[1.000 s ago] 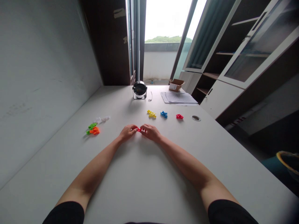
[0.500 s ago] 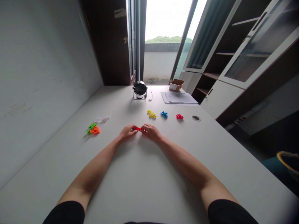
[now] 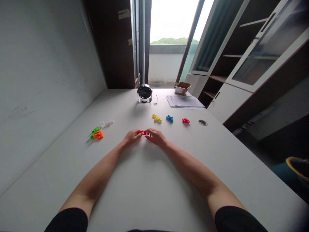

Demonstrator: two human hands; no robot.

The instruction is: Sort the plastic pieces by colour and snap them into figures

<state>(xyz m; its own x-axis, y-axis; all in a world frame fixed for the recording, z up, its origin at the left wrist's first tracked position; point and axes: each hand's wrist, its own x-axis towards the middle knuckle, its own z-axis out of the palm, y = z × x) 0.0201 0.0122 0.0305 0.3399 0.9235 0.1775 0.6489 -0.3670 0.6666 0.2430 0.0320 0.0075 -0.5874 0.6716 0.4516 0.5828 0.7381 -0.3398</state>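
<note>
Between my left hand and my right hand, a small red plastic piece is pinched in the fingertips of both hands, with much of it hidden by my fingers. Beyond my hands, a yellow plastic piece, a blue plastic piece and another red plastic piece lie in a row on the white table. To the left lie a green piece, an orange piece and a whitish translucent piece.
A round metal desk fan with a thin cable stands at the table's far end, near papers and a small cardboard box. A round cable grommet sits in the tabletop. A wall runs along the left edge, and cabinets stand at right.
The red piece has risen slightly between my fingertips, and my hands have shifted only a little. The view has tilted slightly.
</note>
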